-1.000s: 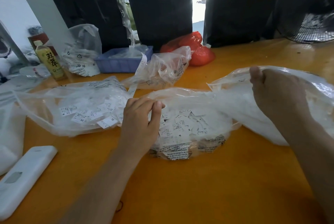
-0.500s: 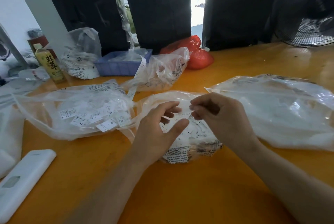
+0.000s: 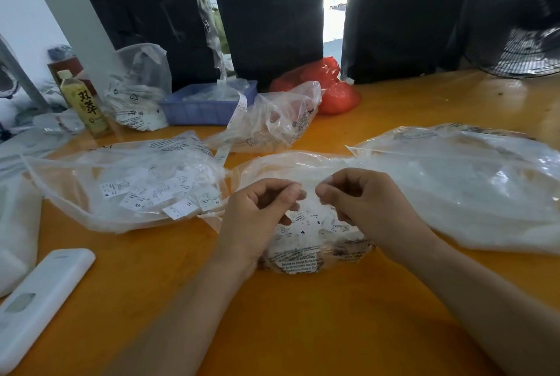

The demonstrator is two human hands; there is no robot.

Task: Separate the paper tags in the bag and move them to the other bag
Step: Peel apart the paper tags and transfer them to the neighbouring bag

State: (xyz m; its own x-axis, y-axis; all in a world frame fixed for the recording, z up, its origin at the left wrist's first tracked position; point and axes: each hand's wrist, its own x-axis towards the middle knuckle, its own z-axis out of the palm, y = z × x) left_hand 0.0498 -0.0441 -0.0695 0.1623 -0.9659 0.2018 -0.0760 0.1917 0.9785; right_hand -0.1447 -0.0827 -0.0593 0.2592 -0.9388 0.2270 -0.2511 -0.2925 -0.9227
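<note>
At centre frame, the left hand [image 3: 260, 218] and right hand [image 3: 366, 206] are pinching the middle bag's [image 3: 303, 251] thin, slippery film above light, flimsy paper tags [image 3: 306, 224], probably best nipped singly by their edges.

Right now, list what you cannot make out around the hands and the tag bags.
- Head view: whether the left hand and right hand pinch a paper tag; their fingertips hide it.
- Head view: tags in the middle bag are partly covered by both hands; most print is too small.
- Head view: contents of the right bag, washed out by glare; the frame edge cuts it off.
- Head view: the left bag shows tags, their count unclear.
</note>
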